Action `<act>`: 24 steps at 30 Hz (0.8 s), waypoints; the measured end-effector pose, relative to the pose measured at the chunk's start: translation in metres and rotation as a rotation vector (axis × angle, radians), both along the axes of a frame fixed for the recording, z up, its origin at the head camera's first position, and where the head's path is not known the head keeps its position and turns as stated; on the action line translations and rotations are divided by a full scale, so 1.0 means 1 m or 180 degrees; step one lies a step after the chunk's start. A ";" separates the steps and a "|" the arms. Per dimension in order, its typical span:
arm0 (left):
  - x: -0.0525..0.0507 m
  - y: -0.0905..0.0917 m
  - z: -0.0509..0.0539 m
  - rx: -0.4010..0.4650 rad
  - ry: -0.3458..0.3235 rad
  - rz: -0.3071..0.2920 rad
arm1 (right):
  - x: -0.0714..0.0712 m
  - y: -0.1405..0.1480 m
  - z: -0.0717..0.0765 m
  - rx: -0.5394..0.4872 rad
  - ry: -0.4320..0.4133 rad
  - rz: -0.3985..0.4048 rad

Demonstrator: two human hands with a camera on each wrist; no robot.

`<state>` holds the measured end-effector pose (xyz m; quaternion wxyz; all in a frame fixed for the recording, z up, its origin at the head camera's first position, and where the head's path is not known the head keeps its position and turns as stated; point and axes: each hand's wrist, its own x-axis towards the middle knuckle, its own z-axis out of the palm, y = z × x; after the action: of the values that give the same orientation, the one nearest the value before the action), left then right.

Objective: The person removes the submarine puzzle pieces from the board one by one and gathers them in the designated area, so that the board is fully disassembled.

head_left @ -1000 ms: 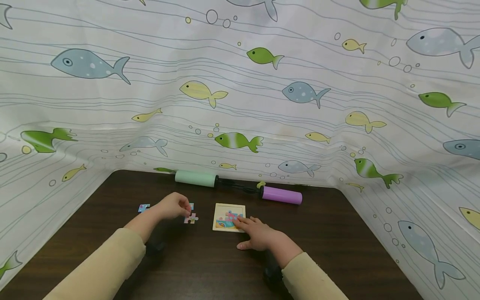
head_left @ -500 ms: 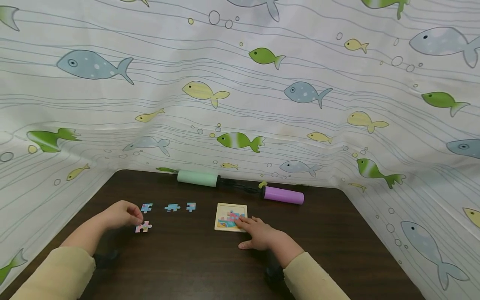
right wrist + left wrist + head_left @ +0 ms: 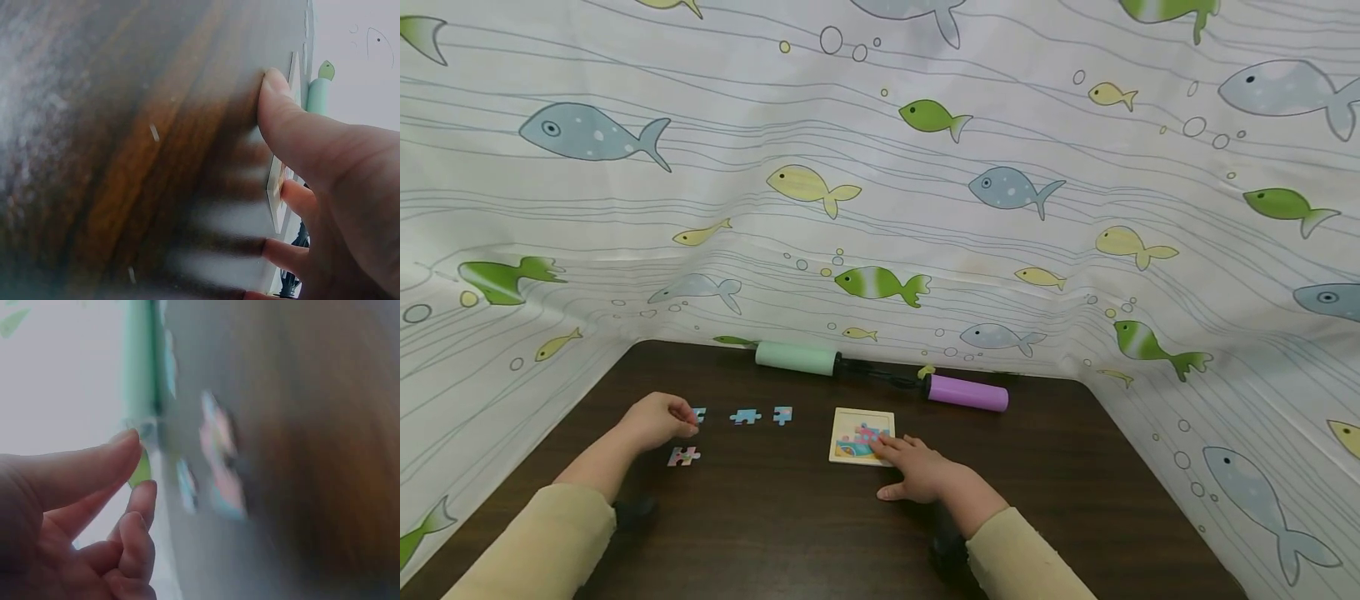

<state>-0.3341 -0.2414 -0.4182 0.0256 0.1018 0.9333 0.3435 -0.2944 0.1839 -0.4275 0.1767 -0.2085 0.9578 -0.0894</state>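
Observation:
My left hand [image 3: 655, 419] hovers at the left of the table, thumb and fingertips apart with nothing between them. Just past its fingertips lies a blue jigsaw piece [image 3: 699, 414], partly hidden by them. A pink jigsaw piece [image 3: 682, 456] lies nearer me, blurred in the left wrist view. Two more blue pieces, a middle one [image 3: 746, 417] and a right one [image 3: 782, 414], lie further right. Spread fingers of my right hand [image 3: 917, 468] rest on the lower right of a square wooden puzzle tray [image 3: 845, 419], where some joined pieces [image 3: 854, 449] fill the lower part.
At the table's back edge lie a mint-green cylinder [image 3: 796, 357] and a purple cylinder [image 3: 967, 392], with black parts between them. A fish-print curtain [image 3: 880, 233] hangs behind and along both sides of the dark wooden table [image 3: 790, 533].
My left hand carried the pink piece leftward from near the tray, set it down and let go. It then moved slightly up toward the leftmost blue piece. My right hand stayed on the tray.

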 end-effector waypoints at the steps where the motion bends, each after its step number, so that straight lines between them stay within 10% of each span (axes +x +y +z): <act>1: -0.001 0.006 0.001 0.0024 -0.0002 -0.0026 | 0.000 0.000 0.000 0.0006 -0.0005 -0.0004; 12: -0.030 0.112 0.009 0.0226 -0.0184 -0.0426 | 0.001 0.001 0.002 0.0013 -0.0005 -0.0012; 24: -0.032 0.221 -0.009 -0.0201 -0.0265 -0.0470 | 0.000 0.000 0.000 0.0022 0.0051 0.0037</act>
<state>-0.3665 -0.0203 -0.4274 0.0929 0.1551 0.9317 0.3151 -0.2945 0.1843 -0.4274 0.1704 -0.2141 0.9582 -0.0833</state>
